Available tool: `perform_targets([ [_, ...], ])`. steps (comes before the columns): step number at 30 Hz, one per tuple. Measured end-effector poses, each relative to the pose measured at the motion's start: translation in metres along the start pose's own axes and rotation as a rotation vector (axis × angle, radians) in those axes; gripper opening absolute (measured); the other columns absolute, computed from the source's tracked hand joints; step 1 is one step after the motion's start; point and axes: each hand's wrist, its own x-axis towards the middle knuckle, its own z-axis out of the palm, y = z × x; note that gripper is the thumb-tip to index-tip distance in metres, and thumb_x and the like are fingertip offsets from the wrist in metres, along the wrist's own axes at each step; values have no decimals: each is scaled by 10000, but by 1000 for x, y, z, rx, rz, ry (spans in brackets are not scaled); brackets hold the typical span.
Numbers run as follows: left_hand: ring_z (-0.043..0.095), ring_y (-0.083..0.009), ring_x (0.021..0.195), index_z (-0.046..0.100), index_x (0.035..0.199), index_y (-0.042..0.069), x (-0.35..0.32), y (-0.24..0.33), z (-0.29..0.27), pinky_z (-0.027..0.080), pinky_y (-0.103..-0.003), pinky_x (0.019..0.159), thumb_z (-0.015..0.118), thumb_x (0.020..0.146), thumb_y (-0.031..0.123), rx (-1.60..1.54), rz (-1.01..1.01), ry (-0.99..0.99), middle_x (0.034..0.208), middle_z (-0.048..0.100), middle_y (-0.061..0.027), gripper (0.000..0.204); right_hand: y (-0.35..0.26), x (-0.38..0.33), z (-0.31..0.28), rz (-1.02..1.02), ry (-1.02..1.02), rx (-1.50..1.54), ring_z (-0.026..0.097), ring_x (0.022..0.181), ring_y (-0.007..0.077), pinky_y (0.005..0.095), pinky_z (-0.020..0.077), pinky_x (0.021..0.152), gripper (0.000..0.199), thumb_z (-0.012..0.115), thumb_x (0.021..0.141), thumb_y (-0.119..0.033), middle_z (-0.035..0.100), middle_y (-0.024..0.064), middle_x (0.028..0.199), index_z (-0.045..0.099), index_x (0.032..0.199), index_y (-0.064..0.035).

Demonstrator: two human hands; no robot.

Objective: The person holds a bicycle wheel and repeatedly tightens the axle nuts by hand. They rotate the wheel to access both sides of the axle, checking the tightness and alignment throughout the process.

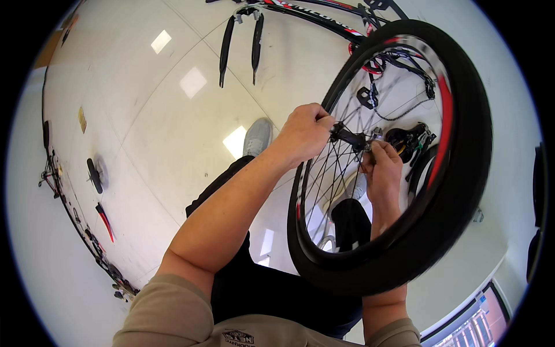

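A bicycle wheel (471,133) with a thick black tyre and a black, silver and red rim stands tilted in front of me, held up off my lap. Its black hub (350,137) lies between my hands. My left hand (308,132) pinches the near-left end of the axle, its fingers closed. On the other side, seen through the spokes, my right hand (384,165) grips the opposite axle end by a small silver part, with thumb and fingers pressed together. Fingertips hide what exactly each pinch holds. The tyre covers part of my right forearm.
A black and red bicycle frame (312,14) with its fork (258,49) lies on the tiled floor ahead. Behind the wheel are a chain (404,115) and dark parts (407,139). At left lie a small wheel (95,176), a red-black strip (104,221) and several parts along the wall.
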Motion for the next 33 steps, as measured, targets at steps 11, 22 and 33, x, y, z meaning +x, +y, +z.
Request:
perform_targets([
  [11, 583, -191, 723, 590, 1113, -27, 22, -65, 2, 532, -339, 620, 536, 965, 138, -112, -155, -59, 931, 605, -121, 228, 25, 4, 2, 80, 137, -262, 591, 659, 184, 338, 487, 584, 266, 563, 916, -144, 648, 128, 800, 657, 1064, 55],
  [22, 471, -117, 591, 517, 1214, -47, 36, -122, -3, 515, -329, 614, 527, 982, 65, -147, -334, -91, 780, 506, -31, 258, 89, 28, -5, 296, 66, -209, 602, 700, 162, 318, 515, 566, 208, 595, 921, -131, 627, 79, 774, 645, 1033, 37],
  [33, 483, -119, 652, 519, 1208, -53, 31, -118, 18, 505, -340, 678, 504, 958, 29, -18, -251, -26, 813, 519, -33, 263, 93, 29, -12, 290, 90, -21, 565, 643, 133, 327, 523, 569, 225, 636, 926, -188, 631, 71, 793, 655, 1048, 0],
])
